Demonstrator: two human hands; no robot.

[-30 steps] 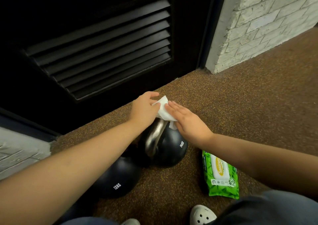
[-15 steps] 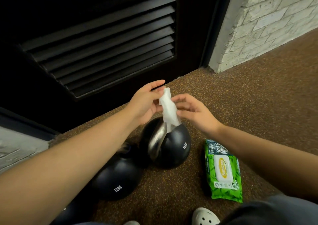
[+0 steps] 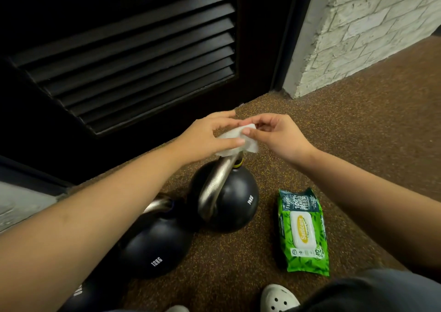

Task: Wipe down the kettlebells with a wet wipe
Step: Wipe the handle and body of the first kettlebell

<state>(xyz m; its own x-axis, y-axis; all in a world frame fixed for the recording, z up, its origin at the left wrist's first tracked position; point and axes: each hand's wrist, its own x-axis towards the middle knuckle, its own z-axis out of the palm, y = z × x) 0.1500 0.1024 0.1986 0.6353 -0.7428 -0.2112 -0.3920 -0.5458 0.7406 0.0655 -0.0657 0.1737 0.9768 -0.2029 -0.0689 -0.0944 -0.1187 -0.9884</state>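
A white wet wipe (image 3: 232,135) is held above the steel handle of a black kettlebell (image 3: 235,204) that stands on the floor. My left hand (image 3: 207,137) holds the wipe from the left, thumb under and fingers over it. My right hand (image 3: 274,136) pinches the wipe's right end between thumb and fingertips. A second black kettlebell (image 3: 152,249), marked 12KG, stands nearer and to the left, partly behind my left forearm. The edge of a third kettlebell (image 3: 81,295) shows at the bottom left.
A green pack of wet wipes (image 3: 303,233) lies on the brown speckled floor (image 3: 346,149) right of the kettlebells. A black louvred door (image 3: 133,56) stands just behind them, a white brick wall (image 3: 358,30) at the right. My white shoe (image 3: 278,298) is at the bottom.
The wipe hung upright between my hands half a second ago. Now it lies more flat across my left hand, with my right hand pinching its end. Both hands stay above the handle.
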